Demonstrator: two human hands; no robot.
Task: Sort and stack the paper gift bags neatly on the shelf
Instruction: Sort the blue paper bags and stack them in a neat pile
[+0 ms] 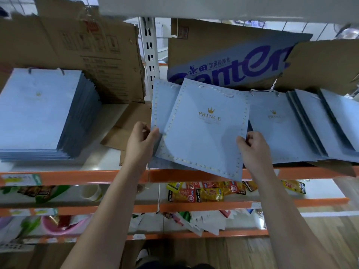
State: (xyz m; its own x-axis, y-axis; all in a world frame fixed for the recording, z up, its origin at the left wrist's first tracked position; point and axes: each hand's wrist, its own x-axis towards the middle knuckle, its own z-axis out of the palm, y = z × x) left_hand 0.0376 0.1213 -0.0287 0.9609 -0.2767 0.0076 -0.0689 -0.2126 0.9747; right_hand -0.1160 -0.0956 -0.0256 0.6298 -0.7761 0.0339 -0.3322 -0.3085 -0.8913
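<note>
We pinch one flat pale-blue paper gift bag point(202, 133), gold-printed "PRINCE" under a crown, by its lower edges with both hands, left point(140, 140) at 9 o'clock, right point(252, 146) at 3, tilted over the orange-edged shelf point(77, 176), a neat stack of blue bags point(38, 113) far at 9 o'clock.

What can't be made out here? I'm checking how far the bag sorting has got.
- Head view, neat stack: bag count, edges too fine.
- Bags under the tilted bag: it covers them.
- Right-hand bags: cut off by the frame edge.
- Left hand and right hand fingers: tips hidden behind bag edges.
</note>
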